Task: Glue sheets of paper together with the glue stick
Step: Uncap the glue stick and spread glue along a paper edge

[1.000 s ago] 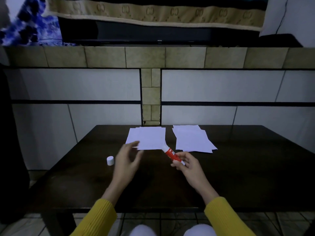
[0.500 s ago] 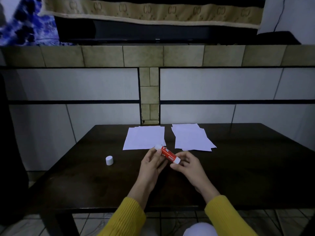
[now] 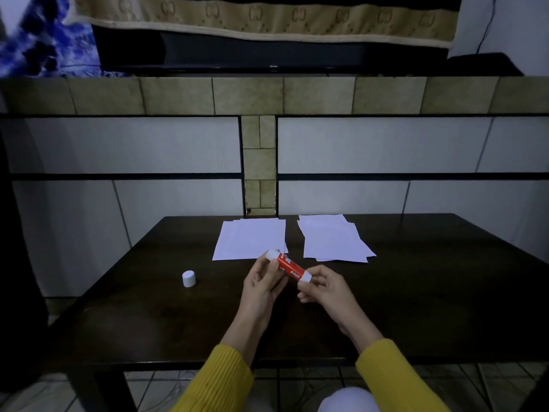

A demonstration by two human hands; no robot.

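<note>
Head view: glue stick, red body with white ends, is held above the dark table, tilted with its far end up and to the left and its near end down and to the right. Left hand grips the upper part of the barrel, fingers and thumb curled round it near the white far end. Right hand pinches the white near end between thumb and fingertips, remaining fingers loosely curled below. Both forearms wear yellow sleeves. Left paper stack lies flat on the table just beyond the glue stick; the stick's far end overlaps the stack's near edge in this view, and contact cannot be determined. Right paper stack, sheets loosely fanned, lies beside the left stack, with a strip of bare table between them. White cap stands upright on the table, to the left of the left hand and apart from it. Tiled wall rises behind the table's far edge.
</note>
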